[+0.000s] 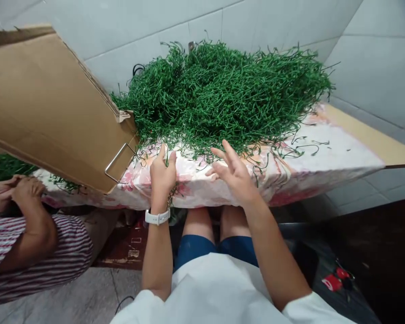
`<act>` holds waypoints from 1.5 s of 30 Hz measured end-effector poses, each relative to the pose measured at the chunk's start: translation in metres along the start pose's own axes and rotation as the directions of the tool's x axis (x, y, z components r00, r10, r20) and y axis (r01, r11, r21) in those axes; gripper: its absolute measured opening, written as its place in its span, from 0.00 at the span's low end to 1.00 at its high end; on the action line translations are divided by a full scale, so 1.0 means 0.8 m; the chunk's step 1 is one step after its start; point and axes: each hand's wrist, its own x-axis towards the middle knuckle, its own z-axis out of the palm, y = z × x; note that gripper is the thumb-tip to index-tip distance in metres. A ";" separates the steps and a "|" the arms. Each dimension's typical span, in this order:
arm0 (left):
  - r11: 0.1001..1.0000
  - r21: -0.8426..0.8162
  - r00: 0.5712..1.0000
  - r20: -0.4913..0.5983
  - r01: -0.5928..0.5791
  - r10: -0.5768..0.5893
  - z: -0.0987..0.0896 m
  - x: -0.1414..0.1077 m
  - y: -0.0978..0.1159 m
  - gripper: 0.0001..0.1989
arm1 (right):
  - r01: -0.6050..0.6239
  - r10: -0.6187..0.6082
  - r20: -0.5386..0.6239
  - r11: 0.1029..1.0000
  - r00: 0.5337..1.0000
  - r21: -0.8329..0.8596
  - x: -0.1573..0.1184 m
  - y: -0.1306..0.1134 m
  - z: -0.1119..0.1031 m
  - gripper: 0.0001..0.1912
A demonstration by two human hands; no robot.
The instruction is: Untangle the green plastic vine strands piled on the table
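A large heap of thin, wiry green stems [229, 90] lies on a floral cloth [303, 180] over the table. My left hand [164, 173], with a white watch band on the wrist, is over the front edge, thumb and forefinger apart; its other fingers are mostly hidden. A few green strands [172, 193] hang beside that wrist, and I cannot tell whether they touch the hand. To the right, my right hand [234, 173] hovers near the loose stems with its fingers spread and nothing visible in them.
A tall cardboard panel [54, 99] with a wire handle stands to the left. Beyond it, another person's hands [18, 191] are close together near more green stems [6, 168]. Tiled wall [256, 22] rises behind. Red items [337, 279] lie low at the right.
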 end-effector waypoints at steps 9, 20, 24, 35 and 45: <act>0.791 -0.569 0.963 0.003 0.224 -0.270 -0.030 -0.049 -0.010 0.18 | -0.058 0.060 0.050 0.997 0.997 -0.045 -0.043 0.025 0.006 0.17; 0.234 -0.852 0.879 0.421 0.468 -0.223 -0.035 -0.081 0.029 0.16 | 0.078 -0.014 0.235 0.961 0.972 -0.266 -0.072 0.037 0.047 0.17; 0.316 -0.836 0.893 0.410 0.449 -0.185 -0.035 -0.088 0.030 0.20 | 0.102 -0.057 0.181 0.962 0.982 -0.253 -0.074 0.042 0.054 0.14; 0.568 -0.767 0.948 0.308 0.298 -0.081 -0.025 -0.106 0.020 0.11 | 0.220 -0.237 -0.063 0.953 0.969 -0.208 -0.059 0.025 0.042 0.14; 0.545 -0.740 0.908 0.403 0.395 -0.111 -0.017 -0.109 0.028 0.16 | 0.025 -0.058 0.188 0.984 0.981 0.174 -0.059 0.014 0.041 0.27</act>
